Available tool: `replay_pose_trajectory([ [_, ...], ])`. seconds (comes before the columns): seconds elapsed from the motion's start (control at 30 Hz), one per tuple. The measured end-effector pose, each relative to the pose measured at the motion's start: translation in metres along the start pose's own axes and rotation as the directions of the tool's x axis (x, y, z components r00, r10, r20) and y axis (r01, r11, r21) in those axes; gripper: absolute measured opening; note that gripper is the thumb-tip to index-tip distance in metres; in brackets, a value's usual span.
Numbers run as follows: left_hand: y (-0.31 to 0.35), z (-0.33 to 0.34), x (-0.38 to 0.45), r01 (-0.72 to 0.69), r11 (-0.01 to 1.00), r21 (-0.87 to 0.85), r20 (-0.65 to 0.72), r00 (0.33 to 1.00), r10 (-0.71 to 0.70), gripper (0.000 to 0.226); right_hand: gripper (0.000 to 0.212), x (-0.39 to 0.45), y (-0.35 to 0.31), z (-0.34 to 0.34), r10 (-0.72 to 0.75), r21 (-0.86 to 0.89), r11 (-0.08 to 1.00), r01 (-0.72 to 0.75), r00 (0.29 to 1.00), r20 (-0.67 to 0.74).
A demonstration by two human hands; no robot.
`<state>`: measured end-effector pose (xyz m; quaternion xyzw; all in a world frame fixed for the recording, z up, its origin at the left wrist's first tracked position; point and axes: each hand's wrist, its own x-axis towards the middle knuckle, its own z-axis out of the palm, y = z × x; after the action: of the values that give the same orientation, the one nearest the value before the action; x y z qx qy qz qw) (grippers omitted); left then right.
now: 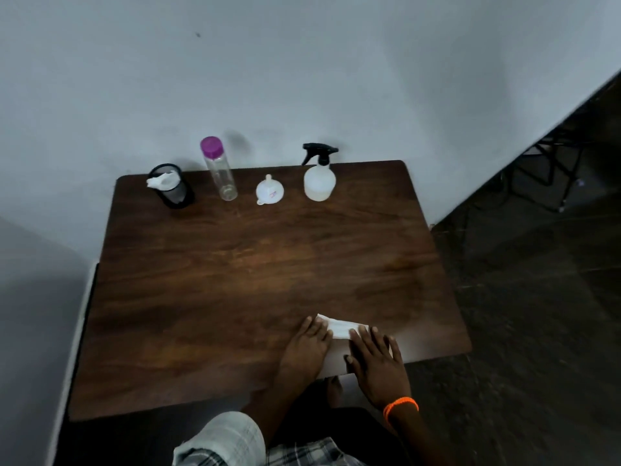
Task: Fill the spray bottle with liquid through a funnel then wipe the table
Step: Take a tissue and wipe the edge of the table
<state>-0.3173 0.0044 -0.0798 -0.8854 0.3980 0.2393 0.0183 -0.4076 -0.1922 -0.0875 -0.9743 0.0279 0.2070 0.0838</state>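
Both flat hands, left hand (pixel 307 348) and right hand (pixel 378 359), press the tissue (pixel 337 327) at 5 o'clock on the table (pixel 235 280), and a hard rub might tear it.

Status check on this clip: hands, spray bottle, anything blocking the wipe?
Both hands, left and right, flat on white tissue at table's near edge. Spray bottle capped, upright at back beside funnel. Nothing blocking.

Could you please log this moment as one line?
phase: wiping | left hand: flat on tissue | right hand: flat on tissue | sprayer, funnel, bottle: back of table
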Motion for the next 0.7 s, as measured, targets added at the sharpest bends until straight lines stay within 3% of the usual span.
replay_pose_trajectory([
  [0.1,0.017,-0.014,0.027,0.019,1.0,-0.006,0.023,1.0,-0.019,0.099,0.056,0.004,0.025,-0.009,0.04,0.01,0.999,-0.04,0.999,0.006],
  [0.27,0.021,-0.024,0.057,0.094,0.995,-0.041,-0.005,0.996,-0.094,0.093,0.054,0.026,0.045,-0.022,0.036,0.021,0.999,-0.036,0.999,0.003],
  [0.33,0.017,-0.03,0.058,0.126,0.991,-0.05,-0.016,0.992,-0.127,0.084,0.056,0.039,0.043,-0.026,0.041,0.018,0.999,-0.041,0.999,0.012],
  [0.43,0.008,-0.031,0.056,0.144,0.985,-0.094,-0.051,0.987,-0.15,0.097,0.063,0.057,0.034,-0.032,0.041,0.045,0.998,-0.042,0.999,0.024],
  [0.57,-0.02,-0.028,0.05,0.192,0.97,-0.152,-0.124,0.969,-0.212,0.097,0.065,0.08,0.01,-0.04,0.002,0.048,0.999,-0.002,1.0,0.01],
  [0.63,-0.039,-0.029,0.043,0.225,0.957,-0.182,-0.137,0.958,-0.251,0.088,0.065,0.093,-0.008,-0.043,-0.031,0.044,0.999,0.03,0.999,0.02],
  [0.7,-0.062,-0.029,0.034,0.259,0.947,-0.188,-0.132,0.949,-0.286,0.064,0.066,0.106,-0.027,-0.047,-0.056,0.033,0.998,0.055,0.998,0.023],
])
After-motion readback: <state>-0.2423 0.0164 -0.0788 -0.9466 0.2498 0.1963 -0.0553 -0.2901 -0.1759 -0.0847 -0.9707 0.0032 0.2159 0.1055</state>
